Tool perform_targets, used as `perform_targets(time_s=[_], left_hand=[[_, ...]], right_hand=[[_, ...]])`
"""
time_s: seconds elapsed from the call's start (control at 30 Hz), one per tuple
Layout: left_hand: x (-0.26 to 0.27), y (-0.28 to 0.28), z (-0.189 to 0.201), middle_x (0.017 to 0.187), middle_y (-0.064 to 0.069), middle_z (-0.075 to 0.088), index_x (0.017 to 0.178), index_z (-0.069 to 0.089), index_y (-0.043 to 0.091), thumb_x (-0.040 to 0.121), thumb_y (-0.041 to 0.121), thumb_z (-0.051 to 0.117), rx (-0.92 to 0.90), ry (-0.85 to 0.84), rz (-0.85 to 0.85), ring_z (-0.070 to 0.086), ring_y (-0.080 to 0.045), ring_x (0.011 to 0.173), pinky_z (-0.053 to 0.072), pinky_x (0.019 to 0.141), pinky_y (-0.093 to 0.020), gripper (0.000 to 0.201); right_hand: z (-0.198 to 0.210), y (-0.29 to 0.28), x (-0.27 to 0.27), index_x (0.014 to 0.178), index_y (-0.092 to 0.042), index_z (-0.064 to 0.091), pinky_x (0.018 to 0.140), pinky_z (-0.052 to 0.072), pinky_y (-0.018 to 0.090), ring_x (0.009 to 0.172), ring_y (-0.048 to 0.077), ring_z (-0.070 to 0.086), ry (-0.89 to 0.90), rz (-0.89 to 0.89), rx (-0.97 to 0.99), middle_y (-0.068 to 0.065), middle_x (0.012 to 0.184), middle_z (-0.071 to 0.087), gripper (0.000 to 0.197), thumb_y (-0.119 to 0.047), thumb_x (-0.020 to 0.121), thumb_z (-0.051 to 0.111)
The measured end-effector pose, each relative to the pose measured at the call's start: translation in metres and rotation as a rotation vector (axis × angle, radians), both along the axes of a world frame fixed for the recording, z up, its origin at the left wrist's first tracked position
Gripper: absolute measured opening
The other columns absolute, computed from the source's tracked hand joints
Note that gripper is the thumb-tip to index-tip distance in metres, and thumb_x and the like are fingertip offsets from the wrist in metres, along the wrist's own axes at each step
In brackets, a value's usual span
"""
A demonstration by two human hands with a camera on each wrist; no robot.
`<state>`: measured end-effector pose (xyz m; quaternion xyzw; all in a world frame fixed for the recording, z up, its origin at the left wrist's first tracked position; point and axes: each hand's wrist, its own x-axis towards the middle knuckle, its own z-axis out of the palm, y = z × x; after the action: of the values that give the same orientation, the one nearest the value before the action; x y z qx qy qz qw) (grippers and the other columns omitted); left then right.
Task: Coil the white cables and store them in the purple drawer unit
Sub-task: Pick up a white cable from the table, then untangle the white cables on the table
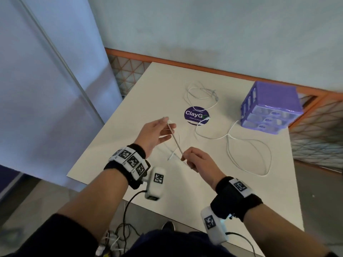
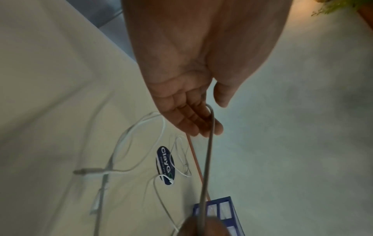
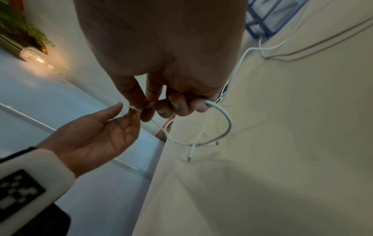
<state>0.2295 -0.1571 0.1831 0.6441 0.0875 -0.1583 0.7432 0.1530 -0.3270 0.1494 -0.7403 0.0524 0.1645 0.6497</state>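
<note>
A white cable (image 1: 175, 140) runs taut between my two hands above the white table (image 1: 204, 197). My left hand (image 1: 169, 122) has straight fingers, and the cable hooks over them beside the thumb (image 2: 222, 99). My right hand (image 1: 183, 157) pinches the same cable (image 3: 224, 116), whose loose ends dangle to the tabletop. A second white cable (image 1: 248, 156) sprawls in loops from the sticker to the right. A third cable (image 1: 202, 97) lies tangled farther back. The purple drawer unit (image 1: 271, 108) stands at the table's far right, with its clear drawers pushed in.
A round dark ClayGo sticker (image 1: 196, 115) marks the table's middle. An orange-framed mesh railing (image 1: 315, 127) runs behind and to the right of the table. A pale panel wall (image 1: 46, 89) stands on the left. Dark cords lie on the floor (image 1: 126, 229) by my feet.
</note>
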Motion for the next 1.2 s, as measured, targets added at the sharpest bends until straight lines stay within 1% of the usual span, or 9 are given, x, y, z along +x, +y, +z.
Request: perform_targets(time_s=[0.17, 0.27, 0.4, 0.57, 0.73, 0.87, 1.0, 1.13, 1.2], left_hand=[[0.004, -0.011, 0.007, 0.074, 0.001, 0.072, 0.104, 0.063, 0.01, 0.095, 0.027, 0.055, -0.056, 0.032, 0.035, 0.067, -0.015, 0.073, 0.057, 0.068, -0.025, 0.02], [-0.002, -0.021, 0.003, 0.077, 0.0, 0.074, 0.106, 0.061, 0.01, 0.095, 0.029, 0.056, -0.022, 0.057, -0.035, 0.067, -0.014, 0.076, 0.056, 0.072, -0.026, 0.022], [-0.008, -0.032, -0.001, 0.1, -0.001, 0.075, 0.111, 0.057, 0.007, 0.096, 0.022, 0.053, 0.007, 0.034, -0.125, 0.066, -0.013, 0.089, 0.053, 0.084, -0.025, 0.021], [0.003, -0.027, 0.008, 0.095, 0.003, 0.076, 0.13, 0.043, 0.016, 0.094, 0.015, 0.056, -0.128, 0.06, 0.019, 0.07, -0.013, 0.081, 0.053, 0.071, -0.023, 0.038], [0.008, -0.019, 0.011, 0.096, -0.005, 0.074, 0.102, 0.058, 0.013, 0.101, 0.037, 0.038, -0.129, 0.188, 0.17, 0.07, -0.019, 0.08, 0.054, 0.066, -0.028, 0.031], [0.01, -0.008, 0.002, 0.093, -0.005, 0.071, 0.073, 0.061, 0.012, 0.098, 0.045, 0.042, -0.109, 0.217, 0.254, 0.064, -0.019, 0.077, 0.053, 0.068, -0.03, 0.046], [0.007, -0.012, -0.003, 0.087, -0.003, 0.069, 0.072, 0.068, 0.011, 0.099, 0.033, 0.038, 0.181, 0.212, 0.12, 0.06, -0.017, 0.075, 0.052, 0.067, -0.028, 0.046], [0.004, -0.011, -0.012, 0.079, -0.005, 0.069, 0.069, 0.07, 0.015, 0.096, 0.03, 0.03, 0.624, 0.231, -0.045, 0.054, -0.02, 0.066, 0.046, 0.068, -0.03, 0.051], [0.001, -0.001, -0.014, 0.088, -0.009, 0.069, 0.079, 0.072, 0.013, 0.095, 0.027, 0.027, 0.925, 0.22, -0.135, 0.06, -0.025, 0.078, 0.048, 0.078, -0.034, 0.049]], right_hand=[[0.003, -0.027, -0.008, 0.062, -0.014, 0.055, 0.059, 0.034, 0.025, 0.057, 0.013, 0.04, 0.057, 0.031, -0.153, 0.002, 0.062, 0.047, 0.022, -0.021, 0.083, 0.05], [0.012, -0.033, -0.001, 0.066, -0.01, 0.058, 0.06, 0.043, 0.026, 0.053, 0.019, 0.05, 0.079, 0.077, -0.12, 0.008, 0.061, 0.058, 0.021, -0.027, 0.076, 0.05], [0.028, -0.021, 0.011, 0.092, -0.015, 0.065, 0.044, 0.038, 0.016, 0.044, 0.012, 0.045, 0.039, 0.06, 0.015, 0.0, 0.057, 0.053, 0.019, -0.031, 0.095, 0.054], [0.016, -0.025, 0.006, 0.087, -0.022, 0.065, 0.042, 0.025, 0.016, 0.04, 0.005, 0.027, 0.039, 0.044, -0.099, -0.007, 0.054, 0.036, 0.028, -0.033, 0.1, 0.043], [0.012, -0.035, 0.0, 0.069, -0.022, 0.062, 0.043, 0.021, 0.02, 0.044, 0.011, 0.025, 0.145, 0.105, -0.075, -0.009, 0.05, 0.036, 0.031, -0.033, 0.096, 0.049], [0.015, -0.037, 0.003, 0.057, -0.014, 0.054, 0.047, 0.023, 0.023, 0.045, 0.013, 0.029, 0.15, 0.11, -0.093, -0.002, 0.051, 0.038, 0.032, -0.025, 0.087, 0.051], [0.022, -0.029, 0.01, 0.074, -0.008, 0.065, 0.049, 0.034, 0.026, 0.04, 0.015, 0.039, 0.121, 0.136, -0.027, 0.004, 0.05, 0.048, 0.027, -0.026, 0.089, 0.054], [0.031, -0.014, 0.024, 0.088, -0.015, 0.072, 0.043, 0.027, 0.016, 0.044, 0.009, 0.03, 0.067, 0.081, 0.028, -0.009, 0.05, 0.039, 0.022, -0.035, 0.091, 0.062], [0.032, -0.017, 0.033, 0.086, -0.016, 0.072, 0.041, 0.025, 0.012, 0.044, 0.007, 0.027, 0.023, 0.0, 0.028, -0.01, 0.051, 0.037, 0.019, -0.027, 0.093, 0.059]])
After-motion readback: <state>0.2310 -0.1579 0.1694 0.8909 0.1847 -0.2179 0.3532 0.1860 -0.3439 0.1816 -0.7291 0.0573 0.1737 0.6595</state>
